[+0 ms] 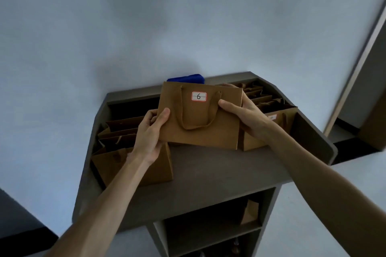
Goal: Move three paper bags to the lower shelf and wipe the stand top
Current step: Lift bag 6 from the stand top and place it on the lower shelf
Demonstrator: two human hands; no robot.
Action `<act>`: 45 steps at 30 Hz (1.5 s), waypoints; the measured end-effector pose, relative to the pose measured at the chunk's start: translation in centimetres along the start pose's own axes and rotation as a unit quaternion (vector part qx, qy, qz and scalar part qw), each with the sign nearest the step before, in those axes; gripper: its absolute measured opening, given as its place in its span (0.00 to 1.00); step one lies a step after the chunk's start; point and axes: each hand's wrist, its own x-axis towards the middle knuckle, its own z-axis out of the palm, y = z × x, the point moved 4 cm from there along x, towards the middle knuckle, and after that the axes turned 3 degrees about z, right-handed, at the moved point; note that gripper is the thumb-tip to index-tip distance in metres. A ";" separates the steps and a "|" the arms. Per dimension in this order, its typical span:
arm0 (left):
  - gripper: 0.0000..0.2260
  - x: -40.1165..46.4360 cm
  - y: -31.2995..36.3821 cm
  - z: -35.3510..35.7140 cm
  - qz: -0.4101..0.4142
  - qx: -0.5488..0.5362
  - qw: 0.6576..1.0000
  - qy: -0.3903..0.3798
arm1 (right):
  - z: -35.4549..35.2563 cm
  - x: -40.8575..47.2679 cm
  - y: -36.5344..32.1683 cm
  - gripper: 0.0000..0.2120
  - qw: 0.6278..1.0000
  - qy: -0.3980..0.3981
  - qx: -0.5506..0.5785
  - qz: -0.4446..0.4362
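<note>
I hold a brown paper bag [208,131] with a white label reading 6 above the middle of the grey stand top [204,175]. My left hand [151,133] grips its left edge and my right hand [244,117] grips its right edge. A row of brown paper bags [125,131] stands on the left of the stand top, another row of bags [265,98] on the right. A blue cloth [187,78] lies behind the held bag at the stand's back edge. One paper bag [249,212] stands on the lower shelf [211,233].
A pale wall rises behind the stand. A door frame [359,64] stands at the right. A dark object [14,221] sits at the lower left. Further shelves show below, dark inside.
</note>
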 end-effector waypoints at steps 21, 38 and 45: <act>0.14 -10.8 -5.3 8.1 0.014 0.057 0.980 -0.190 | -8.5 -17.9 4.1 0.47 0.990 0.129 -0.053 0.027; 0.17 -19.4 -20.7 10.3 -0.147 0.157 0.951 -0.223 | -13.7 -28.4 19.9 0.41 0.970 0.149 0.017 0.192; 0.16 -21.8 -28.4 6.6 -0.255 0.169 0.927 -0.216 | -11.6 -31.8 28.2 0.40 0.952 0.163 0.040 0.255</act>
